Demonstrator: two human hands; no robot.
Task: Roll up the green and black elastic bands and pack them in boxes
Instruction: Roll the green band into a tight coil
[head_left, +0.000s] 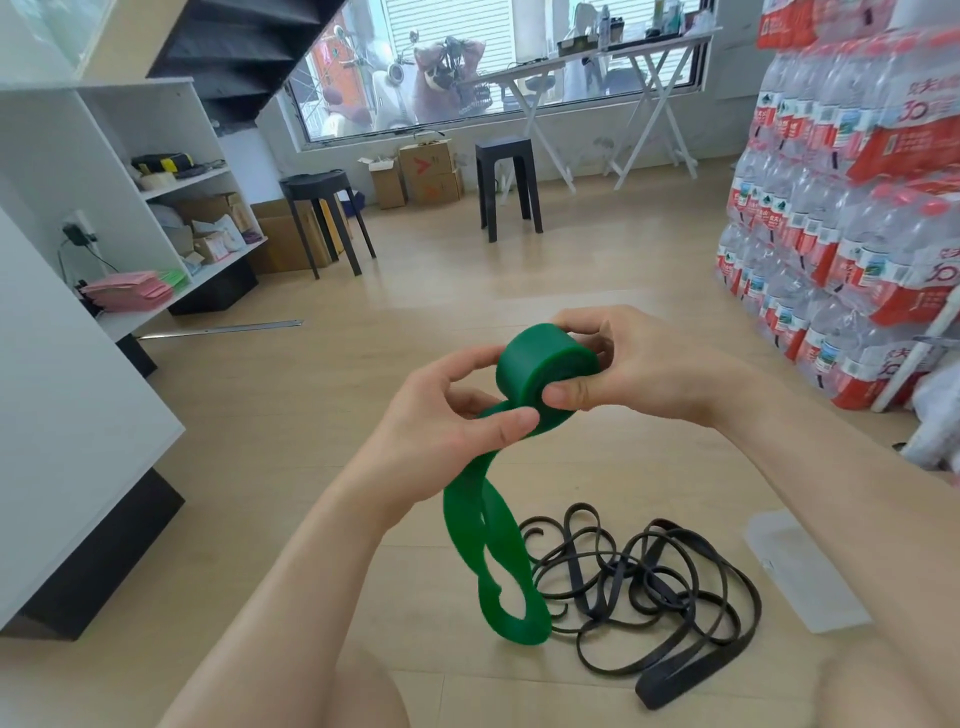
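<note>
Head view: mid-roll on green band (545, 364).
Pinched by curled fingers (567, 395) of left hand (452, 436) and right hand (644, 364); black bands (649, 587) unrolled on floor (467, 291), nothing boxed.

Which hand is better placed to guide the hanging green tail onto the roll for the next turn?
Left. The left hand pinches the green band just below the roll; the right hand is busy holding the roll.

Large white numeral "30" on red wrap of stacked bottled-water packs (901, 140), repeated on several packs. Chinese characters beside it too blurred to read. Red chevron mark, no letters, on cardboard box (427, 158) under window. Nothing else legible.
</note>
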